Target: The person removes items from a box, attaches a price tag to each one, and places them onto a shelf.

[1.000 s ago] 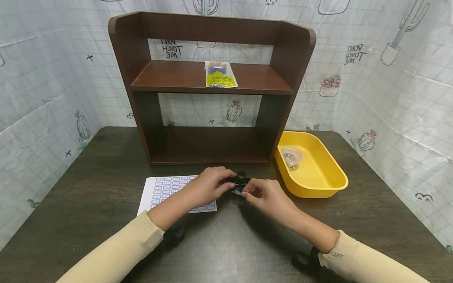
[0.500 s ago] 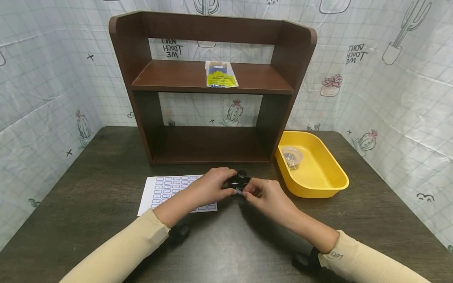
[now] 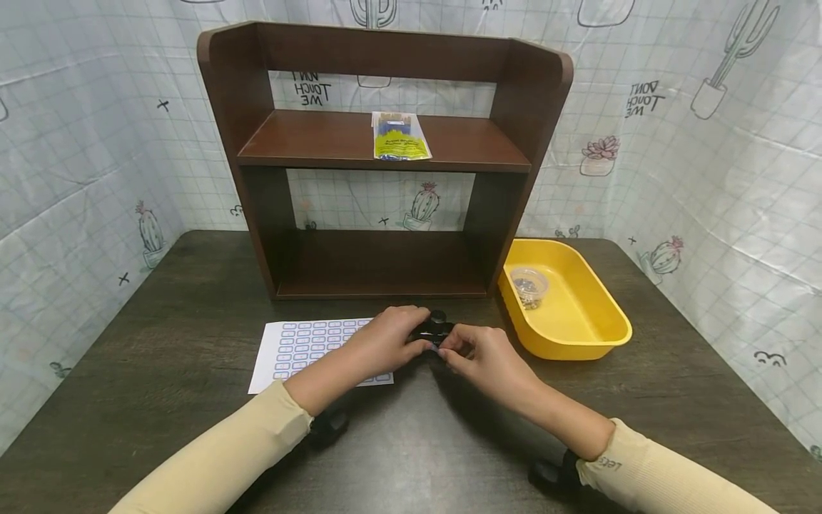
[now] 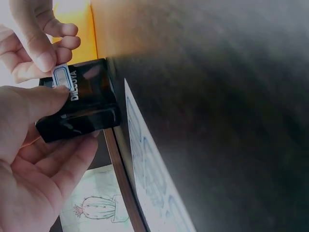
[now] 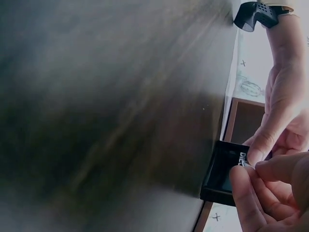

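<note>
A black, glossy bottle with white lettering (image 4: 91, 96) and a round black cap (image 3: 438, 316) is held at the middle of the table. My left hand (image 3: 388, 339) grips it from the left, thumb on the lettered face, fingers behind. A small white label with a blue border (image 4: 62, 79) lies against that face, under the left thumb's tip. On the right, my right hand (image 3: 481, 357) pinches the label's edge between thumb and forefinger. Under my left forearm lies a white sheet of blue-bordered labels (image 3: 298, 346). In the right wrist view, fingers mostly cover the label.
A dark brown two-tier shelf (image 3: 385, 163) stands behind the hands, with a yellow and blue packet (image 3: 401, 137) on its upper board. To the right sits a yellow tray (image 3: 584, 307) containing a clear round tub (image 3: 529, 284) of small pieces.
The bottle has tilted, so its lettered face shows less from above. My left hand has shifted slightly right, its thumb coming down onto the label. My right hand has stayed nearly still.
</note>
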`<state>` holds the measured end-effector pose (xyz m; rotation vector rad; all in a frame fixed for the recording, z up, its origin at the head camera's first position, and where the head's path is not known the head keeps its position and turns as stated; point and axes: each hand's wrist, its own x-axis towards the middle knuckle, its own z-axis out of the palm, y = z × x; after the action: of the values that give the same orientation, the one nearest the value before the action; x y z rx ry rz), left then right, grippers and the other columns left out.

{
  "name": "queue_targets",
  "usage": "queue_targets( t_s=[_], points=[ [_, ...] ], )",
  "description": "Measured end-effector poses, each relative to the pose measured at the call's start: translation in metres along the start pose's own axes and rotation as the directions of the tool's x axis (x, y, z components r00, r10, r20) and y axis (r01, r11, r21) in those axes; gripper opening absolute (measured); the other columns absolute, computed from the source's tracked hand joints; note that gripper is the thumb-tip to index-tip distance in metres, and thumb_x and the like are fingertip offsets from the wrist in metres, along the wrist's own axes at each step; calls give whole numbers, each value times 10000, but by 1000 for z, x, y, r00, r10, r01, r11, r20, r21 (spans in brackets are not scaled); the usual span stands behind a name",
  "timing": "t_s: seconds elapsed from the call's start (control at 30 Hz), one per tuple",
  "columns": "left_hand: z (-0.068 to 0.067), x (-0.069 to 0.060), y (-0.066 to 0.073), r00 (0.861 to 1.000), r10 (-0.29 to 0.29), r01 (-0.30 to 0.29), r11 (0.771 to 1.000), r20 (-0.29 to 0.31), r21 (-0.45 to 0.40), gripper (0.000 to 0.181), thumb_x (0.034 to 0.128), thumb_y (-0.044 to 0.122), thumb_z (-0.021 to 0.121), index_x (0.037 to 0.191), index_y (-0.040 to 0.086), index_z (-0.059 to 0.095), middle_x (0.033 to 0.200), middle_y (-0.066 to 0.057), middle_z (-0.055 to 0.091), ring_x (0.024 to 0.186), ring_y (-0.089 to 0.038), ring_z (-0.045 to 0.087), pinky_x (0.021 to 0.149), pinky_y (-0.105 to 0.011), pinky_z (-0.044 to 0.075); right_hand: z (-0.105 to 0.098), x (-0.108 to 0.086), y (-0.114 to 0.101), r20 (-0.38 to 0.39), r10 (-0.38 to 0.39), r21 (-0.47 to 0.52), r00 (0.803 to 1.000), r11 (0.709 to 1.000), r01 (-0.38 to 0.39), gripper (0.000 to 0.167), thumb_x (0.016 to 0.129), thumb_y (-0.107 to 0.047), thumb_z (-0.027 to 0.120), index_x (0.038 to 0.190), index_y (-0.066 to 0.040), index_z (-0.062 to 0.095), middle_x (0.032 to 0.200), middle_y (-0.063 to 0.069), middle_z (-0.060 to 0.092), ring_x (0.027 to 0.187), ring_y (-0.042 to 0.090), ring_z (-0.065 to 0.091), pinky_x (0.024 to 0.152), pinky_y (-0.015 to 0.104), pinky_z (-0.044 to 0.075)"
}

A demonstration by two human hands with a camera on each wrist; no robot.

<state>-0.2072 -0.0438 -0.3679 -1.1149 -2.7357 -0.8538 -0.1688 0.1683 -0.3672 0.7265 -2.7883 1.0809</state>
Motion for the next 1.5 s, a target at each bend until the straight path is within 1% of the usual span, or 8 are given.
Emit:
queue_targets(
  t_s=[0.33, 0.57, 0.67, 0.83, 0.97, 1.1, 1.3, 1.5],
  points=[
    [-1, 2, 0, 1000, -9, 9, 1000, -4, -7, 189, 956, 179, 780, 1047, 73, 654, 987, -62, 729, 836, -159, 605, 772, -350, 529, -9, 1, -1, 45, 27, 6, 999, 1000, -27, 37, 953, -46, 744, 918, -35, 741, 762, 12, 718, 628, 82, 653, 590, 217, 557],
    [-1, 3, 0, 999, -28, 28, 1000, 16, -13, 192, 958, 184, 779, 1053, 65, 662, 937, -28, 709, 794, -150, 582, 737, -320, 516, -19, 8, -6, -6, 1, -89, 1000, 996, -1, 80, 947, -106, 766, 892, -103, 708, 759, -38, 690, 623, 69, 570, 582, 221, 517],
    [-2, 3, 0, 999, -28, 29, 1000, 15, -4, 189, 958, 195, 779, 1039, 77, 656, 923, -23, 701, 787, -152, 573, 733, -318, 508, -24, 14, -7, -17, -24, -140, 1000, 990, 21, 114, 932, -136, 789, 939, -108, 679, 820, -20, 668, 699, 99, 562, 633, 241, 511],
    [-2, 3, 0, 999, -26, 26, 1000, 21, -1, 180, 958, 185, 778, 1039, 83, 653, 941, -26, 712, 795, -149, 579, 741, -322, 513, -23, 22, 0, 78, -57, -183, 995, 981, 70, 299, 883, -153, 845, 1079, -71, 634, 969, 39, 666, 867, 155, 620, 781, 322, 549],
    [-2, 3, 1, 999, -26, 26, 1000, 18, 1, 175, 960, 175, 775, 1044, 77, 657, 961, -36, 725, 805, -145, 600, 751, -334, 521, -16, 28, 6, 150, -76, -171, 986, 980, 102, 316, 881, -142, 847, 1085, -46, 625, 963, 38, 694, 832, 132, 650, 760, 301, 569],
    [-3, 2, 1, 999, -29, 29, 1000, 14, 1, 183, 962, 199, 775, 1043, 82, 661, 962, -29, 728, 815, -146, 619, 759, -346, 527, -15, 30, 10, 168, -90, -147, 982, 982, 115, 255, 891, -109, 830, 1051, -38, 645, 931, 32, 711, 799, 112, 677, 718, 255, 571],
    [-4, 2, 3, 999, -47, 48, 999, 28, -17, 173, 964, 198, 773, 1040, 92, 659, 948, -13, 721, 778, -143, 593, 732, -333, 515, -22, 30, 15, 204, -94, -101, 975, 988, 116, 202, 919, -116, 805, 1071, -49, 690, 975, 25, 758, 879, 144, 755, 748, 274, 599],
    [-4, 3, 3, 998, -49, 50, 999, 27, -7, 189, 958, 197, 779, 1050, 76, 666, 947, -24, 717, 786, -154, 585, 743, -336, 518, -28, 30, 21, 218, -81, -97, 973, 990, 104, 256, 924, -159, 809, 1134, -45, 718, 993, 19, 772, 893, 121, 728, 768, 286, 594]
  ],
)
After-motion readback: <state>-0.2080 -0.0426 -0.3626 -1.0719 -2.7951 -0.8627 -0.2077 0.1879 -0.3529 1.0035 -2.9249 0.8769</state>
